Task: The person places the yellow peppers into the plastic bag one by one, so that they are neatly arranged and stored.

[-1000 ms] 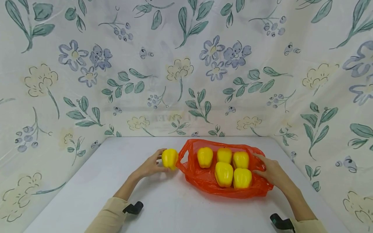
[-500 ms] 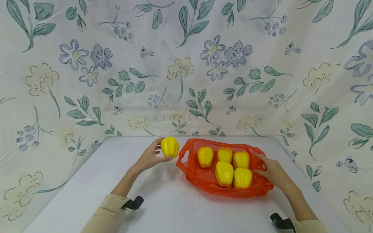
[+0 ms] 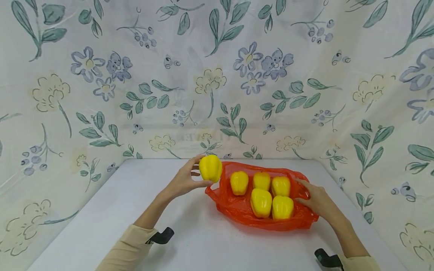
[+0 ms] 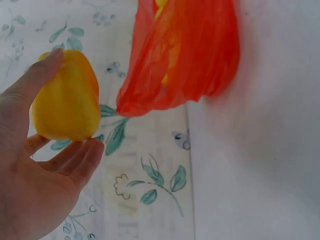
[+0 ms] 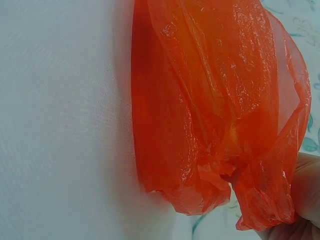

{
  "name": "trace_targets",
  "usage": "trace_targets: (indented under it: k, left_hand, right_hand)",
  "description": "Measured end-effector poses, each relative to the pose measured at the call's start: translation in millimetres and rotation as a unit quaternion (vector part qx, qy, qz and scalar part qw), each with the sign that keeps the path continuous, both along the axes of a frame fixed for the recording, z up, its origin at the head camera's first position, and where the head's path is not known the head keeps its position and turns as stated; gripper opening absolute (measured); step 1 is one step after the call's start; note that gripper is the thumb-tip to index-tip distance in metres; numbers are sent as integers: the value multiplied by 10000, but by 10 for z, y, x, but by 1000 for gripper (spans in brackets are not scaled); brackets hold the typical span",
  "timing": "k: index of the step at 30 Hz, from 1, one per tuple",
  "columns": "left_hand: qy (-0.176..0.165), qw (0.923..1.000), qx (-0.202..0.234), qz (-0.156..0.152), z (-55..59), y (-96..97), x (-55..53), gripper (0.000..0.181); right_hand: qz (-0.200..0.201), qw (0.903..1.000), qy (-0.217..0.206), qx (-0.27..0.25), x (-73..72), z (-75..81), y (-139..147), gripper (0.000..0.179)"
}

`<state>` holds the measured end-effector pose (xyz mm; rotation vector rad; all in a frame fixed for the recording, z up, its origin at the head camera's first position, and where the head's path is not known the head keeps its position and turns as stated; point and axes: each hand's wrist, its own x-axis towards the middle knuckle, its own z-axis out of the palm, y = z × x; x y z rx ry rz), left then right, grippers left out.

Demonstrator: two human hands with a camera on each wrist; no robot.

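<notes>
Raised at the left end of a red plastic bag (image 3: 234, 210), a yellow bell pepper (image 3: 211, 168) is gripped between thumb and fingers of my left hand (image 3: 185, 180). In the left wrist view the thumb lies over one side of this pepper (image 4: 67, 100) and the fingers support the other. The bag lies spread with its mouth up, and several more yellow bell peppers (image 3: 261, 203) sit inside. At the bag's right end my right hand (image 3: 317, 201) holds its edge; in the right wrist view the gathered plastic (image 5: 265, 195) hides most of the fingers.
A white table (image 3: 203, 244) lies beneath the bag. Behind it hangs a flower-printed curtain (image 3: 183, 124). Each wrist carries a black device, one by the left cuff (image 3: 162, 236) and one by the right cuff (image 3: 359, 262).
My left hand has lifted the pepper off the table and carried it up and right, to in front of the bag's left handle. My right hand and the bag stay in place.
</notes>
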<state>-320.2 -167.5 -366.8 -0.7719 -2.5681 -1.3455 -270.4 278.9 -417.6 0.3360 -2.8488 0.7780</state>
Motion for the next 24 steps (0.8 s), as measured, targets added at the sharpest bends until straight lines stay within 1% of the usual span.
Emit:
trace_targets:
  k: [3, 8, 11, 14, 18, 21, 24]
  left_hand:
    - [5, 9998, -14, -212, 1, 81, 20, 90]
    - [-15, 9989, -80, -466, -16, 220, 50, 87]
    - [-119, 9981, -87, -598, -32, 314, 68, 88]
    - [-317, 9967, -116, -737, -54, 402, 89, 89]
    - [-495, 9934, -208, -1017, -115, 501, 87, 87]
    - [-577, 9914, -392, -1103, -163, 559, 84, 87]
    - [-590, 9905, -586, -1096, -203, 604, 85, 89]
  right_hand:
    - [-6, 10000, 30, 21, -4, 2, -2, 71]
    - [-14, 10000, -28, -38, 10, -1, -11, 70]
    - [-12, 9999, -32, -101, 21, -8, -9, 70]
    - [-3, 9999, -13, -111, 26, -10, -6, 70]
    - [-11, 9999, -29, -100, 31, -4, -3, 71]
    - [-27, 10000, -30, -87, 30, 0, -4, 71]
    - [-40, 10000, -44, -78, 23, 3, -7, 70]
